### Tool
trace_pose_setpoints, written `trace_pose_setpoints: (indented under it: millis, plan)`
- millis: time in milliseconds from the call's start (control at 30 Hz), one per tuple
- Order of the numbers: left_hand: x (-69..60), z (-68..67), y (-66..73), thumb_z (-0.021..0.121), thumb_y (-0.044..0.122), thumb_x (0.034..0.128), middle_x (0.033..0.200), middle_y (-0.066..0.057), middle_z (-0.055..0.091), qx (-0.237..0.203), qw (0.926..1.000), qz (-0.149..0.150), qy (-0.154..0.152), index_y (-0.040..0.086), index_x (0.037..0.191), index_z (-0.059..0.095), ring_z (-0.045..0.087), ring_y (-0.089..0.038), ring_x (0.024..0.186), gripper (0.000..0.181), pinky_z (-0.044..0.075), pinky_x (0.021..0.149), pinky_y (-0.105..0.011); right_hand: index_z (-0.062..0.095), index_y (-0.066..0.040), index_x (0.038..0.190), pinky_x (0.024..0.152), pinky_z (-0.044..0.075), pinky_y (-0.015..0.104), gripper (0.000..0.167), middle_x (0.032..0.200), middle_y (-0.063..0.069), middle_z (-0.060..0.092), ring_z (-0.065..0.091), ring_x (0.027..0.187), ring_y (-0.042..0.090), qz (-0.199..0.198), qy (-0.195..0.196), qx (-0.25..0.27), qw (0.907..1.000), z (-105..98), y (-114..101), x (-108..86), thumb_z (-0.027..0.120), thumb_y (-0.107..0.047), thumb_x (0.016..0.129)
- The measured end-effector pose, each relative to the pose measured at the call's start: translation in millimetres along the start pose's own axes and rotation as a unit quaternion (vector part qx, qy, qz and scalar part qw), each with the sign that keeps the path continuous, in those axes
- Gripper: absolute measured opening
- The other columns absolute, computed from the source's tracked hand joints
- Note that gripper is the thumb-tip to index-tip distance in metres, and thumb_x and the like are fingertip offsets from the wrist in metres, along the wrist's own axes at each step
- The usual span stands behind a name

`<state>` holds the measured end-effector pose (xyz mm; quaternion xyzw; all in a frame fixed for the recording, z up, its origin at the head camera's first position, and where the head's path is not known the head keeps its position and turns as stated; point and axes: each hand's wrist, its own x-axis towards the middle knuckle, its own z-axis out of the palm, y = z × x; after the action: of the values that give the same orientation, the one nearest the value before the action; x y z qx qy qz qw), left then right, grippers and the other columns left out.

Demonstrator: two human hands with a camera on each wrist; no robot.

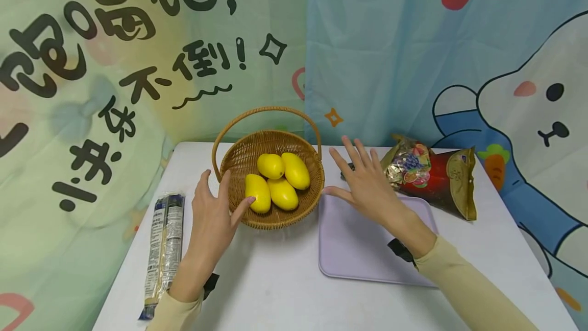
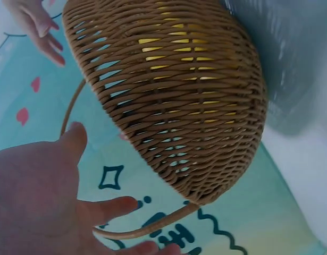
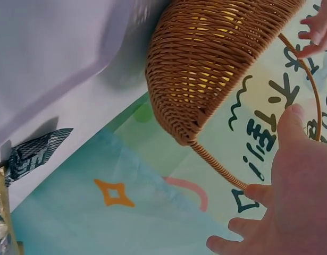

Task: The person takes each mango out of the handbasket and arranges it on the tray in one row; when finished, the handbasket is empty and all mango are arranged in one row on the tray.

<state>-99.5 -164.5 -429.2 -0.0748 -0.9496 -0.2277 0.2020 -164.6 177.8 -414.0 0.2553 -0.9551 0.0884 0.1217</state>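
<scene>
A brown wicker basket (image 1: 241, 160) with a tall arched handle (image 1: 271, 109) stands toward the back of the table. Several yellow mangoes (image 1: 296, 171) lie inside it. At its left side my left hand (image 1: 212, 221) hovers with fingers spread, the thumb overlapping the basket's near rim in the head view. To the right, my right hand (image 1: 367, 190) is held up with straight, spread fingers, holding nothing. Both wrist views show the woven basket wall (image 2: 179, 106) beyond an empty hand, and yellow shows through its gaps. Whether either hand touches the basket, I cannot tell.
A lilac tray (image 1: 353, 249) lies right of the basket, beneath the right forearm. Behind it rests a red and gold snack bag (image 1: 441, 178), with a small dark packet (image 3: 33, 154) nearby. A long clear-wrapped packet (image 1: 164, 249) lies along the left edge. Printed curtains hang behind.
</scene>
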Motion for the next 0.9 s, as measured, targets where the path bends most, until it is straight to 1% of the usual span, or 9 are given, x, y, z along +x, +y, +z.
trace_pose_setpoints:
  millis: [133,233,300,367,467,600,700,833,900]
  plan:
    - [-0.5,3.5,-4.6,0.072,0.05,0.0914,0.161,-0.039,0.012,-0.011,0.999,-0.029,-0.031,0.003,0.155,0.039,0.031,-0.058,0.141,0.085,0.033,0.106,-0.074,0.022,-0.02,0.164,0.117,0.02,0.072,0.095,0.171,0.015,0.004,0.011,0.156,0.043,-0.01,-0.003,0.0,0.9999,-1,-5,3.7,0.061,-0.066,0.09]
    - [0.8,6.5,-8.2,0.066,0.055,0.0941,0.163,-0.037,0.005,-0.037,0.9942,-0.063,-0.079,0.007,0.159,0.031,0.03,-0.061,0.141,0.088,0.034,0.105,-0.076,0.023,-0.02,0.164,0.117,0.021,0.071,0.094,0.172,0.013,0.003,0.011,0.157,0.042,-0.017,-0.007,0.003,0.9998,-2,-9,7.3,0.06,-0.066,0.091]
    - [2.2,8.7,-11.1,0.06,0.061,0.0951,0.164,-0.036,0.001,-0.061,0.9871,-0.089,-0.119,0.01,0.162,0.024,0.033,-0.063,0.139,0.091,0.037,0.103,-0.075,0.022,-0.021,0.164,0.119,0.02,0.069,0.093,0.172,0.012,0.002,0.014,0.156,0.041,-0.022,-0.011,0.008,0.9997,-3,-14,10.0,0.059,-0.066,0.092]
    - [3.7,11.1,-14.3,0.056,0.066,0.0951,0.165,-0.034,-0.003,-0.087,0.9772,-0.113,-0.157,0.013,0.164,0.017,0.039,-0.063,0.135,0.094,0.042,0.101,-0.072,0.023,-0.02,0.163,0.12,0.02,0.067,0.091,0.172,0.012,0.005,0.017,0.156,0.041,-0.03,-0.013,0.017,0.9993,-4,-18,12.7,0.059,-0.066,0.092]
    - [5.7,14.1,-18.8,0.054,0.069,0.0941,0.166,-0.031,-0.006,-0.122,0.9632,-0.139,-0.195,0.017,0.164,0.011,0.052,-0.059,0.126,0.098,0.05,0.097,-0.064,0.023,-0.02,0.163,0.121,0.02,0.064,0.09,0.171,0.014,0.012,0.022,0.154,0.039,-0.048,-0.015,0.035,0.9982,-7,-25,17.8,0.058,-0.064,0.093]
    - [8.9,17.0,-23.1,0.057,0.069,0.0926,0.166,-0.029,-0.005,-0.15,0.952,-0.156,-0.217,0.017,0.165,0.008,0.056,-0.055,0.124,0.102,0.051,0.097,-0.062,0.026,-0.018,0.163,0.121,0.024,0.062,0.088,0.167,0.017,0.023,0.029,0.152,0.038,-0.074,-0.012,0.062,0.9953,-10,-33,26.7,0.06,-0.061,0.094]
    - [11.8,19.3,-26.3,0.06,0.071,0.0902,0.167,-0.029,-0.007,-0.162,0.9449,-0.164,-0.232,0.015,0.165,0.004,0.045,-0.056,0.135,0.108,0.044,0.105,-0.065,0.028,-0.018,0.162,0.12,0.027,0.061,0.086,0.166,0.018,0.025,0.032,0.15,0.037,-0.093,-0.013,0.077,0.9926,-10,-38,35.6,0.06,-0.06,0.094]
    - [15.0,23.5,-30.9,0.061,0.072,0.0884,0.166,-0.03,-0.01,-0.172,0.9392,-0.165,-0.247,0.012,0.164,-0.001,0.032,-0.055,0.144,0.115,0.036,0.113,-0.065,0.031,-0.016,0.161,0.119,0.031,0.059,0.084,0.166,0.019,0.025,0.034,0.149,0.037,-0.116,-0.022,0.094,0.9885,-10,-43,49.6,0.059,-0.06,0.095]
    - [16.2,25.1,-32.4,0.063,0.071,0.0879,0.165,-0.031,-0.011,-0.174,0.9379,-0.164,-0.251,0.01,0.164,-0.005,0.029,-0.055,0.145,0.119,0.034,0.114,-0.064,0.032,-0.015,0.16,0.118,0.033,0.059,0.083,0.165,0.021,0.025,0.035,0.149,0.038,-0.126,-0.033,0.104,0.9859,-10,-44,57.2,0.06,-0.059,0.095]
